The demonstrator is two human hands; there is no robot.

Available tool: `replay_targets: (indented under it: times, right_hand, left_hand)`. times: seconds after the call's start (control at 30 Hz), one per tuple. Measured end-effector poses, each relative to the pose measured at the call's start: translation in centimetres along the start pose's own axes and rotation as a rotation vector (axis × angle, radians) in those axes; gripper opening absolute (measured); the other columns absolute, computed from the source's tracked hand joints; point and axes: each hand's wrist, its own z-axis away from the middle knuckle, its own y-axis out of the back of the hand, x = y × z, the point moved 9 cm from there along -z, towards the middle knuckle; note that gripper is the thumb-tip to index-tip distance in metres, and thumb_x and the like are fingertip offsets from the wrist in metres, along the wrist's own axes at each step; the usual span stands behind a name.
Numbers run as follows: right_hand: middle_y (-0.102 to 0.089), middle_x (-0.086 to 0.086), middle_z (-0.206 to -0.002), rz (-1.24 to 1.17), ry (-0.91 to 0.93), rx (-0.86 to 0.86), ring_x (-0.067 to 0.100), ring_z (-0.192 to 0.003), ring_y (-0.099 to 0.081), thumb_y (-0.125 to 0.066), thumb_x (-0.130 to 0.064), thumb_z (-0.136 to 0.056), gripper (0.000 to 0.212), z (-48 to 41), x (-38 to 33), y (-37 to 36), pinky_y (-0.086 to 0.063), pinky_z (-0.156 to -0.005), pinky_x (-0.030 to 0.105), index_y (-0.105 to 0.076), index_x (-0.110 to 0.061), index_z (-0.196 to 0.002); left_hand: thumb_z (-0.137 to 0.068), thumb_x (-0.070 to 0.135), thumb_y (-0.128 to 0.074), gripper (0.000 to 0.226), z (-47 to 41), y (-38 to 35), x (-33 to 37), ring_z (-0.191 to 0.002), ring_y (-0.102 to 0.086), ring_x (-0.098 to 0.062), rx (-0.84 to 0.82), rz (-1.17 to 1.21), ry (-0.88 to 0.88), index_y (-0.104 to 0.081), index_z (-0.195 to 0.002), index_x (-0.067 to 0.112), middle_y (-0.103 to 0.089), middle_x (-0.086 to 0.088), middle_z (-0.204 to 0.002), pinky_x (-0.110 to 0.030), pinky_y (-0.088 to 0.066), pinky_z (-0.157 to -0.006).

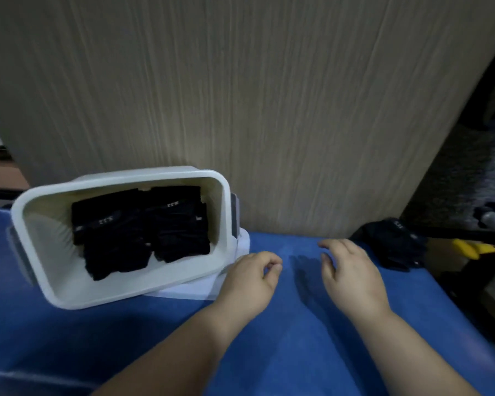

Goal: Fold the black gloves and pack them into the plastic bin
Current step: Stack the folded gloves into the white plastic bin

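Head view. White plastic bin (126, 294) tilted on blue table surface (297, 352), far rim against wood-grain panel (240, 95), right side propped on white lid (189, 290). Folded black gloves (137, 227) inside bin, two stacks side by side. Loose black gloves (395, 244) heaped at table's far right edge, beside panel. Left hand (249, 278) just beside bin's right corner, fingers loosely curled, empty. Right hand (352, 275) between bin and loose heap, fingers relaxed and spread, empty. Yellow object (469, 248) beyond table edge, blurred.
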Motion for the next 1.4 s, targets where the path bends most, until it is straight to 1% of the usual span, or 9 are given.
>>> replay_targets:
  times: [0.47, 0.67, 0.8, 0.97, 1.1, 1.17, 1.23, 1.33, 1.4]
  right_hand:
    - [-0.058, 0.009, -0.123, 0.026, -0.297, 0.3, 0.033, -0.118, -0.043, -0.061, -0.019, -0.087, 0.029, -0.5, 13.1, 7.7, -0.038, -0.096, 0.047, -0.065, -0.017, -0.116]
    - [-0.033, 0.005, -0.152, -0.004, -0.368, 0.121, 0.03, -0.137, -0.027, -0.055, -0.027, -0.093, 0.046, -1.1, 16.4, 5.9, -0.03, -0.107, 0.048, -0.049, -0.027, -0.138]
    - [-0.022, 0.001, -0.158, -0.104, -0.428, -0.026, 0.028, -0.142, -0.024, -0.049, -0.031, -0.097, 0.05, -1.2, 18.1, 3.6, -0.028, -0.112, 0.048, -0.037, -0.032, -0.145]
    - [-0.025, 0.003, -0.155, -0.167, -0.466, -0.048, 0.028, -0.138, -0.032, -0.045, -0.03, -0.098, 0.046, -1.3, 18.7, 2.8, -0.033, -0.109, 0.045, -0.038, -0.026, -0.144]
    - [-0.032, 0.005, -0.15, -0.188, -0.458, -0.009, 0.029, -0.131, -0.04, -0.046, -0.027, -0.097, 0.042, -1.4, 18.5, 2.9, -0.038, -0.105, 0.042, -0.043, -0.024, -0.14]
    - [-0.035, 0.006, -0.148, -0.191, -0.451, 0.01, 0.03, -0.129, -0.043, -0.047, -0.026, -0.097, 0.041, -1.5, 18.4, 3.0, -0.039, -0.104, 0.042, -0.046, -0.024, -0.137]
    - [-0.038, 0.006, -0.145, -0.193, -0.443, 0.031, 0.03, -0.126, -0.045, -0.048, -0.025, -0.096, 0.038, -1.5, 18.4, 3.2, -0.04, -0.103, 0.043, -0.049, -0.024, -0.135]
    - [-0.043, 0.005, -0.139, -0.193, -0.43, 0.06, 0.029, -0.12, -0.049, -0.048, -0.025, -0.096, 0.034, -1.5, 17.9, 3.6, -0.041, -0.101, 0.045, -0.052, -0.023, -0.13]
    - [-0.046, 0.004, -0.135, -0.192, -0.423, 0.074, 0.028, -0.119, -0.05, -0.047, -0.027, -0.097, 0.031, -1.6, 17.4, 4.1, -0.04, -0.1, 0.046, -0.054, -0.023, -0.127]
  left_hand:
    - [-0.096, 0.033, -0.05, 0.023, -5.3, -12.8, 9.6, -0.097, -0.059, -0.014, -0.206, 0.172, 0.1, -0.063, -0.111, 0.022, -0.066, 0.002, -0.109, -0.021, -0.043, -0.08]
    - [-0.096, 0.039, -0.051, 0.023, -7.7, -16.4, 10.3, -0.108, -0.057, -0.019, -0.215, 0.301, 0.204, -0.059, -0.106, 0.021, -0.065, -0.002, -0.112, -0.03, -0.045, -0.092]
    - [-0.096, 0.043, -0.049, 0.03, -8.8, -18.7, 10.4, -0.113, -0.057, -0.025, -0.262, 0.392, 0.289, -0.056, -0.11, 0.017, -0.064, -0.006, -0.116, -0.038, -0.045, -0.101]
    - [-0.098, 0.042, -0.045, 0.033, -10.2, -19.8, 10.9, -0.092, -0.055, -0.022, -0.277, 0.444, 0.337, -0.057, -0.089, 0.013, -0.065, -0.007, -0.103, -0.032, -0.046, -0.088]
    - [-0.096, 0.046, -0.049, 0.047, -10.8, -19.9, 10.8, -0.118, -0.056, -0.032, -0.257, 0.478, 0.395, -0.057, -0.119, 0.006, -0.061, -0.017, -0.123, -0.041, -0.044, -0.101]
    - [-0.094, 0.047, -0.053, 0.049, -10.8, -19.9, 10.9, -0.123, -0.052, -0.035, -0.25, 0.5, 0.406, -0.058, -0.119, 0.005, -0.059, -0.018, -0.127, -0.043, -0.043, -0.103]
    - [-0.092, 0.044, -0.058, 0.043, -11.1, -20.2, 10.8, -0.112, -0.059, -0.029, -0.254, 0.518, 0.399, -0.06, -0.113, 0.007, -0.063, -0.016, -0.119, -0.039, -0.049, -0.095]
    - [-0.091, 0.032, -0.061, 0.022, -11.2, -19.9, 11.4, -0.079, -0.06, -0.015, -0.23, 0.622, 0.371, -0.058, -0.1, 0.012, -0.064, -0.006, -0.095, -0.022, -0.048, -0.062]
    - [-0.091, 0.025, -0.061, 0.013, -11.3, -19.5, 11.6, -0.089, -0.063, -0.019, -0.203, 0.717, 0.359, -0.057, -0.097, 0.014, -0.067, -0.008, -0.102, -0.025, -0.052, -0.071]
